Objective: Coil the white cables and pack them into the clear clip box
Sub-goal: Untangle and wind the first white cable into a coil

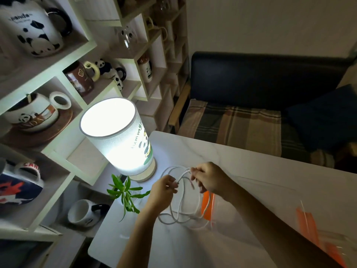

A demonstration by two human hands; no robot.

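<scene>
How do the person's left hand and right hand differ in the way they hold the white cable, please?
The left hand pinches the white cable lower and nearer the lit lamp; the right hand pinches it higher and nearer the orange clip of the clear box. The left hand sits closer to the small plant. Both grip the same cable above the white table.

On the table (251, 161), the lamp (116, 136) stands at the far left corner, with the plant (125, 192) just near of it along the left edge. The left hand (164, 190) and right hand (210, 176) meet near the table's middle, pinching the cable (181, 209), whose loops hang between them down to the tabletop, and the clip box (209, 202) sits just right of the loops. Shelves of mugs (58, 84) stand left of the table, and a sofa (260, 84) lies beyond its far edge.
</scene>
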